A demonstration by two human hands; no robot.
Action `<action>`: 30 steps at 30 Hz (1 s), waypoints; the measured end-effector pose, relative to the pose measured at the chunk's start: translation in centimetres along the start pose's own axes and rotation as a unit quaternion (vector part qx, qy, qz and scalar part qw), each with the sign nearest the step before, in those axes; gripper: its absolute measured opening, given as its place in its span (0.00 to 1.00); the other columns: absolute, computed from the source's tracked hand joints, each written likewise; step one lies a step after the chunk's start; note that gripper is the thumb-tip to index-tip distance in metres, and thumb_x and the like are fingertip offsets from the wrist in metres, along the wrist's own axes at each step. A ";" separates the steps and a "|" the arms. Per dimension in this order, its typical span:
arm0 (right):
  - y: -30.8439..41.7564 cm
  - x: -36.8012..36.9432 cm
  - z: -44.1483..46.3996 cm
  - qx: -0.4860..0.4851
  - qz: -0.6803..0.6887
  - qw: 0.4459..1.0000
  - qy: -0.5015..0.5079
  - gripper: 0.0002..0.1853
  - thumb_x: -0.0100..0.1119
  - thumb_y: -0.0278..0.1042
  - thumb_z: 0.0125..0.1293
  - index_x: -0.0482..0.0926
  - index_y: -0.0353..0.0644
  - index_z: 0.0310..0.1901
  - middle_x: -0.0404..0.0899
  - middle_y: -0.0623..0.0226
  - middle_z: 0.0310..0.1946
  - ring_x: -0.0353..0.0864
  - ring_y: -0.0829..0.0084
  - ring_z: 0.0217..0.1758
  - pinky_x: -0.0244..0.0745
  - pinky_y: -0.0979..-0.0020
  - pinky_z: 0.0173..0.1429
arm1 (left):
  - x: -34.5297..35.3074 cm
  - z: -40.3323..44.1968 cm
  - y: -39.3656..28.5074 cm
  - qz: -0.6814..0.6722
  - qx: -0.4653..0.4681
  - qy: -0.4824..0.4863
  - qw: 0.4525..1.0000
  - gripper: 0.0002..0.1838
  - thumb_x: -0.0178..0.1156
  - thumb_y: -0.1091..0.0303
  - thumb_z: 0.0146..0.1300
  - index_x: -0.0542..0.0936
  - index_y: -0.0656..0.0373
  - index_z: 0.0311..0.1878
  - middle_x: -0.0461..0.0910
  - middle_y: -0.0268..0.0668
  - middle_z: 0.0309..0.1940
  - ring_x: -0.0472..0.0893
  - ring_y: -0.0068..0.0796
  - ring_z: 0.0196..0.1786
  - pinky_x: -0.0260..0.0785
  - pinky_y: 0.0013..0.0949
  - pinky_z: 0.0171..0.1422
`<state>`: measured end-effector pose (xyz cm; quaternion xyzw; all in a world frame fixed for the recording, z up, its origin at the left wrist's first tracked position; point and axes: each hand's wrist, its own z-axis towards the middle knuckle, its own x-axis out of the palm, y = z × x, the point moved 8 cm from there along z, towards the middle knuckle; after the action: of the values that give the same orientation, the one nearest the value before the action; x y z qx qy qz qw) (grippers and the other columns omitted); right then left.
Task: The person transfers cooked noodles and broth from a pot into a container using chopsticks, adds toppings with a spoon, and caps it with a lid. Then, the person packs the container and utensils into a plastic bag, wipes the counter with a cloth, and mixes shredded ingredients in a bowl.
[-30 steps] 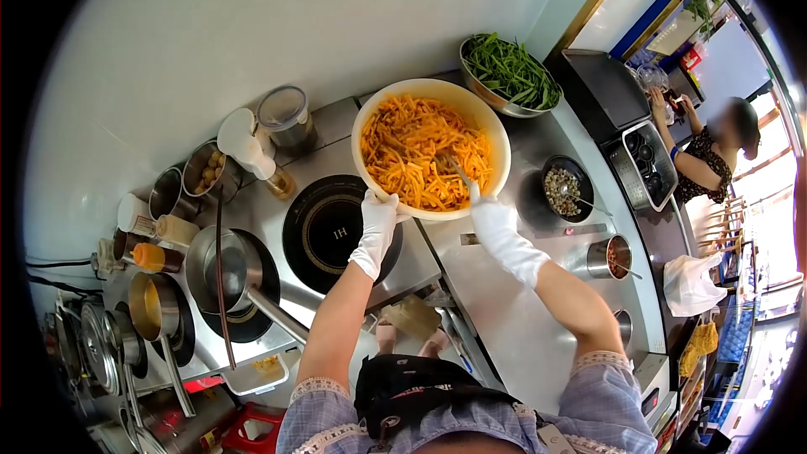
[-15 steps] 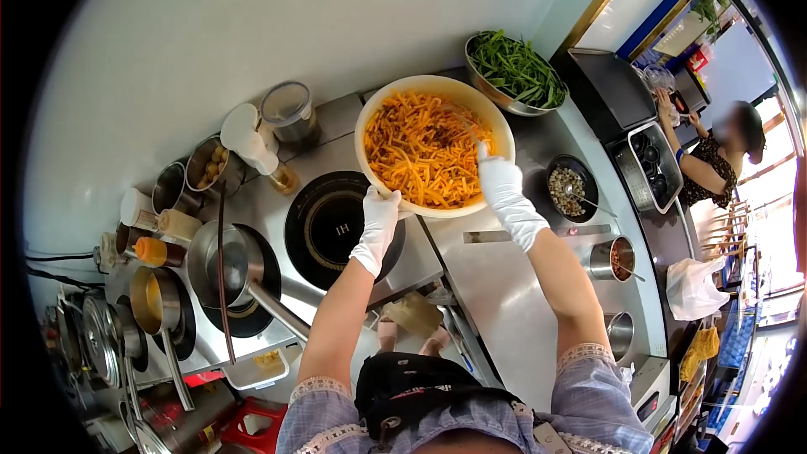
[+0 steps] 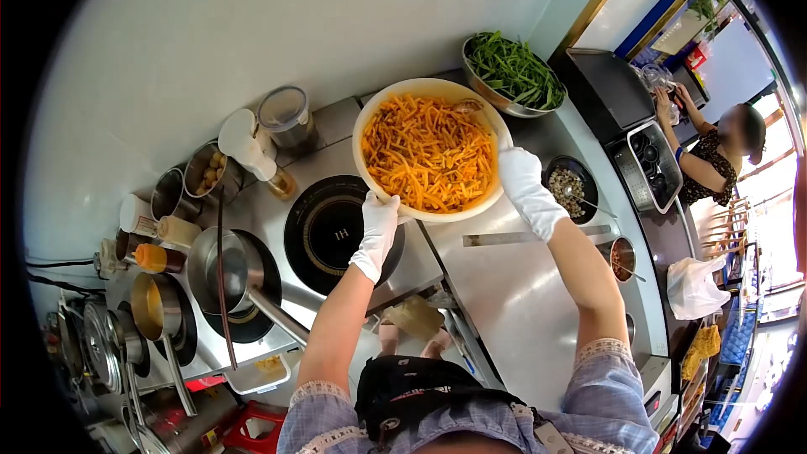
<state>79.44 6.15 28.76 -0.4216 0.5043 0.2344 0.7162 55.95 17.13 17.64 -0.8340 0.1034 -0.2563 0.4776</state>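
A large cream bowl [image 3: 501, 136] of orange shredded strips [image 3: 429, 151], which look like carrot, is in front of me, slightly tilted. My white-gloved left hand [image 3: 380, 220] grips its near-left rim, thumb on top. At the right rim is my gloved right hand [image 3: 523, 181], closed on the bowl's edge with most fingers hidden behind it. Part of a utensil [image 3: 467, 107], its kind unclear, lies against the inner wall at the upper right. Left of the bowl, close to my left hand, is a round black induction plate [image 3: 324, 231].
A metal bowl of cut greens [image 3: 514, 71] stands behind the cream bowl. To the right are a dark bowl with a spoon [image 3: 570, 189] and a small metal pot [image 3: 620, 256]. Saucepans [image 3: 223, 265] and bottles [image 3: 160, 257] line the left. A co-worker [image 3: 710, 147] stands at the far right.
My right hand has let go of the utensil in the strips and moved right and down to the bowl's rim. The bowl has shifted slightly. My left hand keeps its grip.
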 end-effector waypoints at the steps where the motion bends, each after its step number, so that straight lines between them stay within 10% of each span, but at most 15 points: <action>1: 0.2 0.9 0.9 0.023 0.040 0.998 0.035 0.28 0.48 0.28 0.61 0.62 0.38 0.65 0.82 0.60 0.26 0.83 0.64 0.24 0.77 0.66 0.26 | 0.0 0.0 0.1 0.004 -0.001 -0.002 1.000 0.12 0.48 0.77 0.67 0.66 0.63 0.53 0.76 0.43 0.47 0.82 0.36 0.43 0.81 0.36 0.42; 7: 2.7 4.0 3.2 0.102 0.094 0.974 0.177 0.24 0.49 0.29 0.63 0.67 0.35 0.62 0.84 0.56 0.37 0.85 0.61 0.40 0.79 0.65 0.43 | 0.0 0.1 0.2 -0.020 0.013 0.010 1.000 0.14 0.48 0.78 0.67 0.65 0.64 0.55 0.76 0.44 0.47 0.82 0.38 0.43 0.81 0.37 0.42; 10: 1.8 2.7 3.6 -0.047 0.135 0.954 0.265 0.10 0.51 0.28 0.59 0.80 0.33 0.37 0.82 0.49 0.35 0.83 0.52 0.42 0.78 0.59 0.44 | 0.2 -0.2 -0.4 -0.012 0.010 0.010 1.000 0.15 0.49 0.78 0.67 0.64 0.65 0.56 0.76 0.44 0.47 0.82 0.37 0.42 0.81 0.35 0.41; 14: 0.7 5.2 3.0 -0.070 0.075 0.957 0.270 0.10 0.54 0.28 0.58 0.81 0.38 0.39 0.83 0.54 0.36 0.82 0.56 0.44 0.77 0.63 0.47 | 0.1 -0.1 -0.3 -0.027 0.014 0.011 0.999 0.15 0.49 0.78 0.67 0.65 0.66 0.55 0.76 0.44 0.47 0.82 0.36 0.41 0.81 0.34 0.39; 21: 6.9 5.8 0.6 -0.401 -0.189 0.849 0.288 0.12 0.52 0.26 0.56 0.81 0.37 0.41 0.82 0.52 0.38 0.80 0.52 0.47 0.74 0.60 0.51 | 0.0 -0.2 -0.4 -0.007 0.004 0.003 1.000 0.14 0.50 0.78 0.66 0.65 0.65 0.54 0.76 0.44 0.45 0.83 0.36 0.40 0.81 0.36 0.39; 23: 3.0 3.2 1.3 -0.018 0.281 0.929 0.240 0.15 0.49 0.25 0.57 0.78 0.36 0.45 0.81 0.51 0.38 0.80 0.52 0.48 0.74 0.61 0.51 | 0.0 0.2 0.0 -0.002 0.001 0.008 1.000 0.14 0.49 0.78 0.66 0.65 0.65 0.55 0.76 0.44 0.46 0.82 0.36 0.42 0.81 0.35 0.40; 30: 3.4 -0.6 -4.5 -0.037 0.213 0.942 0.255 0.27 0.45 0.24 0.60 0.59 0.30 0.63 0.81 0.46 0.36 0.81 0.51 0.41 0.76 0.58 0.45 | 0.0 0.1 0.0 -0.021 0.006 0.008 1.000 0.13 0.50 0.79 0.66 0.66 0.65 0.53 0.76 0.46 0.46 0.83 0.39 0.40 0.82 0.38 0.39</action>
<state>74.29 4.21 27.47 -0.3763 0.7391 0.2849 0.4806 56.00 17.24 17.56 -0.8309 0.0877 -0.2738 0.4765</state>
